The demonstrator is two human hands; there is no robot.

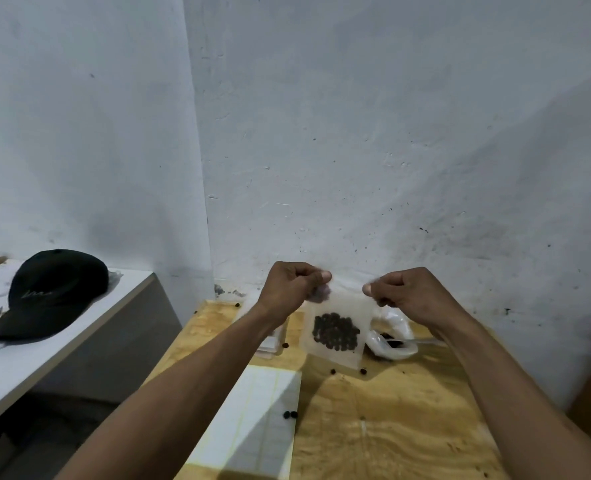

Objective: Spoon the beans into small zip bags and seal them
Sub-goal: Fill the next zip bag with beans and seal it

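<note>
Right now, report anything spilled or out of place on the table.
Loose beans lie scattered on the plywood table: two by the white sheet, others below the held bag, one near the stacked bags.

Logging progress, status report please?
Left hand and right hand pinch zip bag top corners. Beans inside, bag held up. Nothing obstructing.

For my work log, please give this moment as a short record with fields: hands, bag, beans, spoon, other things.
left hand: pinches the top left of the bag
right hand: pinches the top right of the bag
bag: held upright above the table, beans inside; seal state cannot be told
loose beans: a few scattered on the table
spoon: lies in the open sack behind the bag
cap: on the white shelf at left
</note>
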